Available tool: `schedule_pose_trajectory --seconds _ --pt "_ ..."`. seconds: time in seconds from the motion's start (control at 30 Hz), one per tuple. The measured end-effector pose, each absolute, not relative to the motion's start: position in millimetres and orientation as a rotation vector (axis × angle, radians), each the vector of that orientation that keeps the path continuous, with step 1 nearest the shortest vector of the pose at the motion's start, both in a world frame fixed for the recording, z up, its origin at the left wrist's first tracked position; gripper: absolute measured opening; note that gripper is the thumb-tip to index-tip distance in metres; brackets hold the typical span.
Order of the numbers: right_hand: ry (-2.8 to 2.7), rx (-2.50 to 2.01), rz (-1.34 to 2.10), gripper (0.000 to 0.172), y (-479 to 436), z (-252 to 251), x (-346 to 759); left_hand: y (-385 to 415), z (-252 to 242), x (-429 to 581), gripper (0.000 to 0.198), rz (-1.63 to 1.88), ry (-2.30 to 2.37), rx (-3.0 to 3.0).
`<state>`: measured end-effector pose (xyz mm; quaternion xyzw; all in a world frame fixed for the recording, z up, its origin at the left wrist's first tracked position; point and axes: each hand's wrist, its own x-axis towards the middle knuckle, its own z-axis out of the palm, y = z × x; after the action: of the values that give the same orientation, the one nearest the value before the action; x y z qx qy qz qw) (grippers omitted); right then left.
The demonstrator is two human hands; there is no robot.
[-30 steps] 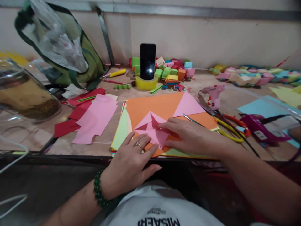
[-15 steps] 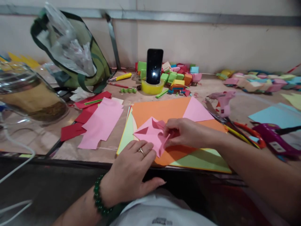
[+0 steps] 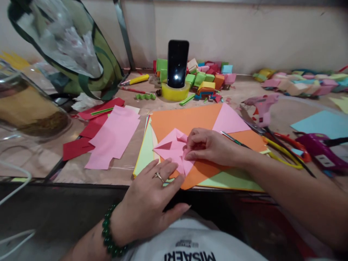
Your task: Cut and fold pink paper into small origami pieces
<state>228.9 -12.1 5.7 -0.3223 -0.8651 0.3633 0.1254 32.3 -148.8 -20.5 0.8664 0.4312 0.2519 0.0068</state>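
A piece of pink paper [image 3: 173, 155] with folded-in corners lies on an orange sheet [image 3: 187, 117], near the table's front edge. My right hand [image 3: 203, 146] is closed in a pinch on the paper's right-hand flap, its fingertips pressed low against it. Flat and spread, my left hand [image 3: 152, 195] rests its fingertips at the paper's lower left edge. Beside my right wrist lies a slim pen-like tool [image 3: 233, 139]. A pink paper triangle [image 3: 230, 119] covers the orange sheet's far right corner.
Left of the stack are a pink cut-out [image 3: 114, 136] and red paper pieces [image 3: 76, 148]. Behind it, a phone [image 3: 177, 63] stands in a yellow tape roll [image 3: 175, 93] before folded paper pieces [image 3: 206, 78]. At right lie yellow-handled scissors [image 3: 285, 154] and a purple glue gun [image 3: 318, 150].
The view has tipped downward. My right hand has brought the paper's right flap inward and lower. My left hand stays at the lower left edge. The slim tool now shows beside my right wrist.
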Motion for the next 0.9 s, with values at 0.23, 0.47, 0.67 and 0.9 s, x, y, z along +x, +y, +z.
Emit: schedule_pose_trajectory --seconds 0.23,0.47,0.67,0.9 --pt "-2.533 -0.952 1.024 0.017 -12.1 3.6 228.8 -149.7 -21.3 33.4 0.043 0.862 1.306 2.666" --pt "-2.549 -0.949 0.997 0.019 -12.1 1.9 229.3 -148.1 -20.5 36.8 0.043 0.879 1.22 2.644" --pt "-2.557 -0.958 0.976 0.018 -12.7 2.1 228.8 -144.3 -17.5 39.3 0.042 0.836 1.237 2.682" --pt "-2.569 -0.968 0.98 0.016 -12.0 4.1 227.4 -143.9 -18.4 39.9 0.038 0.807 1.265 2.726"
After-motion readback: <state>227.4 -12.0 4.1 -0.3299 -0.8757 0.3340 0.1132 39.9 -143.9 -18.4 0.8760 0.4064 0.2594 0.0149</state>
